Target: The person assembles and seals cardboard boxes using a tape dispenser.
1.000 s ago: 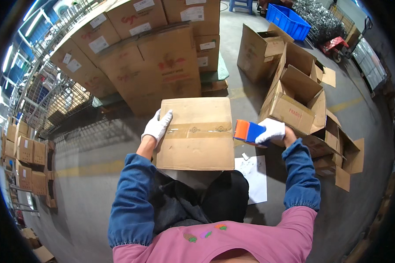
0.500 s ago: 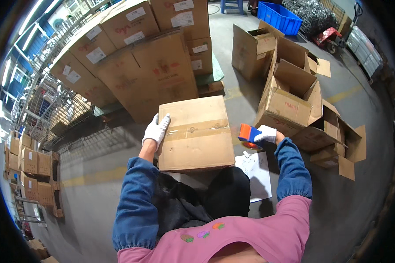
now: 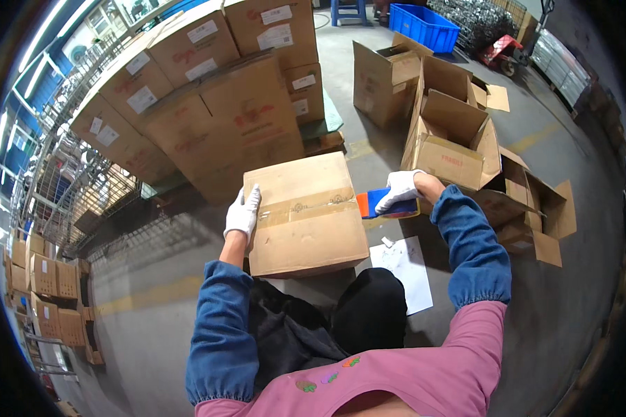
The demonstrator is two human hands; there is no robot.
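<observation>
A brown cardboard box (image 3: pixel 306 240) sits in front of my knees, a strip of printed tape across its top. My left hand (image 3: pixel 241 212), in a white glove, holds the box at its left edge, fingers along the top rim. In my gloved right hand (image 3: pixel 400 190) is a blue and orange tape dispenser (image 3: pixel 377 201). Its orange end meets the box's right side, level with the tape strip. How far the tape runs down that side is hidden.
White paper (image 3: pixel 409 274) lies on the floor right of my knee. Open cardboard cartons (image 3: pixel 452 161) stand to the right. Large stacked cartons (image 3: pixel 188 132) rise at the far left, near a wire cage (image 3: pixel 94 198). A blue crate (image 3: pixel 424 29) and red pallet jack (image 3: pixel 502 52) are farther back.
My right hand has moved up and left, bringing the tape dispenser from beside the box to its right side. The left hand stays on the left edge.
</observation>
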